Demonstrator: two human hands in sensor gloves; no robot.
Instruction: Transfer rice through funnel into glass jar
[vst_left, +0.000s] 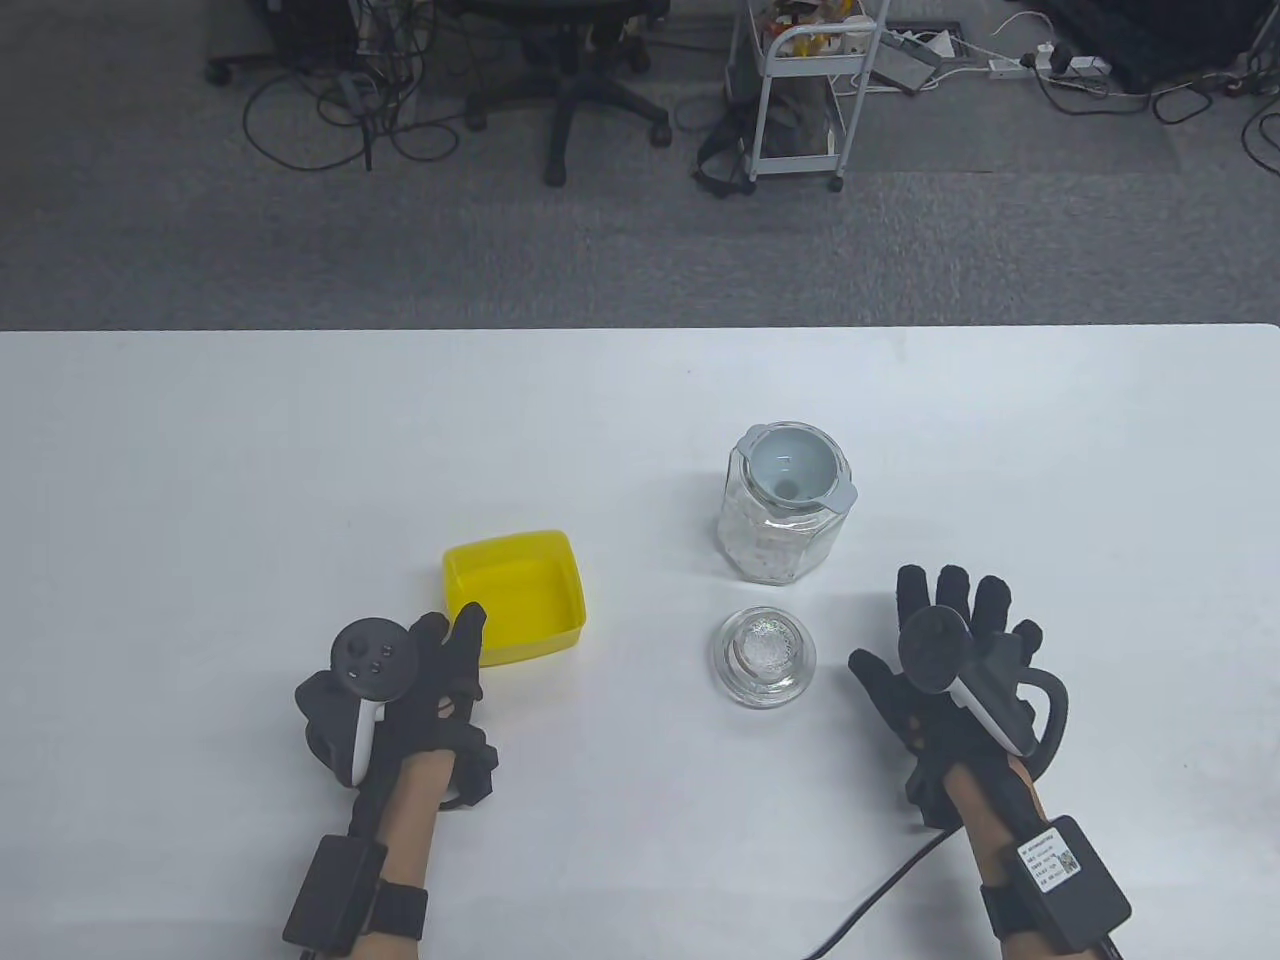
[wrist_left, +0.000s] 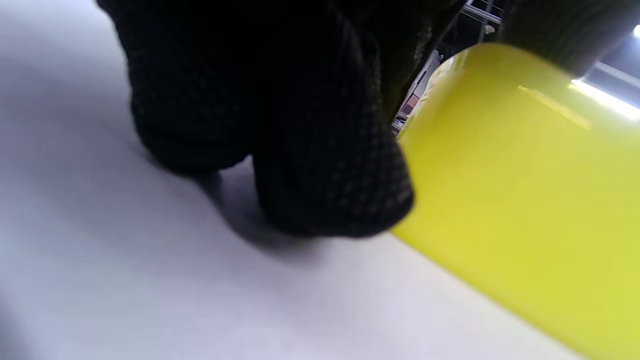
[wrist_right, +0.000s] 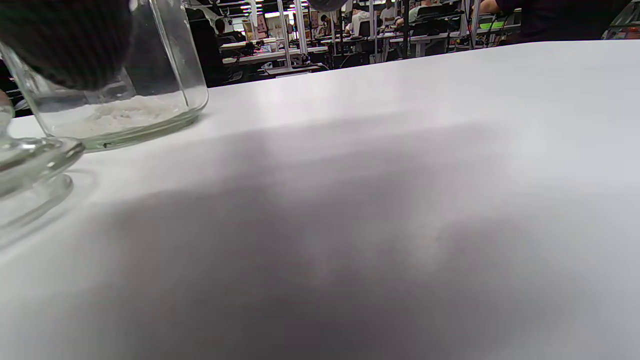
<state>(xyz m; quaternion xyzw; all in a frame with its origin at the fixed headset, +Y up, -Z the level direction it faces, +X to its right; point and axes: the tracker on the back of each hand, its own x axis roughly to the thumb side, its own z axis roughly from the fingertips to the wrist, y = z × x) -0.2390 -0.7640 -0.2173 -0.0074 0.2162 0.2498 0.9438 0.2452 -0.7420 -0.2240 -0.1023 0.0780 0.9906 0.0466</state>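
From the table view, the left hand (vst_left: 400, 690) lay on the white worktop (vst_left: 200, 480), its fingers curled loosely and holding nothing; its fingertips hid the near-left corner of the shallow yellow plastic tray (vst_left: 517, 596) just ahead of it. The right hand (vst_left: 945, 660) rested flat with fingers spread wide, gripping nothing. Ahead and to its left stood the faceted clear glass jar (vst_left: 775, 530), upright, its long axis vertical, with the pale grey plastic funnel (vst_left: 797, 473) seated in its mouth, spout pointing down. A layer of white rice (vst_left: 765, 555) lay in the jar's bottom. The round clear glass lid (vst_left: 764, 656) lay just left of the right hand, near the jar.

In the left wrist view, blurred black gloved fingers (wrist_left: 330, 165) touched the worktop beside the tray's yellow wall (wrist_left: 520, 200), cut off at the right.

In the right wrist view, a dark fingertip hid the jar's upper part (wrist_right: 165, 75); rice (wrist_right: 125, 112) showed inside, and the lid (wrist_right: 30, 160) was cut off at the left edge.
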